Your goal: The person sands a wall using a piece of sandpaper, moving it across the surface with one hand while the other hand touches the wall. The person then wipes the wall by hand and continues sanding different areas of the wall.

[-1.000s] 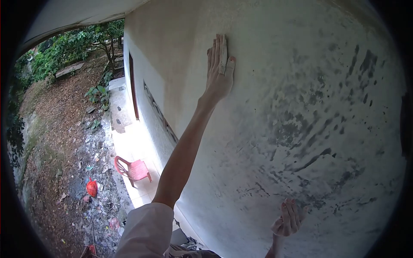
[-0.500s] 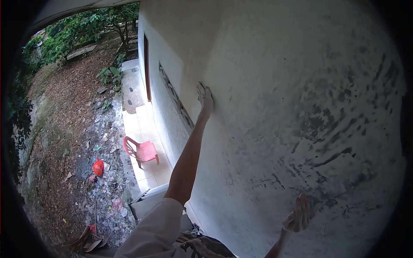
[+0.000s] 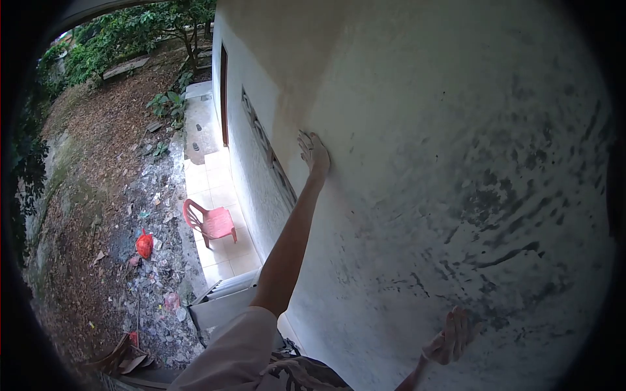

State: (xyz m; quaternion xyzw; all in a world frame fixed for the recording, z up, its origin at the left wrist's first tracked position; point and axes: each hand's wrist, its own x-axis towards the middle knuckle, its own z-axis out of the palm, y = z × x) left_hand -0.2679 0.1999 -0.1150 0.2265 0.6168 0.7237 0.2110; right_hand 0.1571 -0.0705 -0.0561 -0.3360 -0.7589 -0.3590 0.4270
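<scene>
My left hand (image 3: 315,155) is stretched far out and rests flat on the pale plastered wall (image 3: 391,91), near the edge of a brownish patch. Its fingers are spread, and nothing is in it. Lower down, my right hand (image 3: 448,337) is by the same wall, just below dark smudged stains (image 3: 489,199). The fingers there are extended and look whitish, with nothing held; whether the palm presses fully on the wall, I cannot tell. Both hands look dusted with pale powder.
Far below on the left, a red plastic chair (image 3: 217,223) stands on a tiled walkway (image 3: 218,176) beside a latticed vent (image 3: 264,140). A grey panel (image 3: 225,309) lies beneath my left arm. Littered ground holds a red bag (image 3: 144,245); trees (image 3: 150,32) grow beyond.
The view has shifted slightly. The left hand's fingertips sit a little lower against the brownish patch, and the right hand is slightly lower in view. Both stay open by the wall.
</scene>
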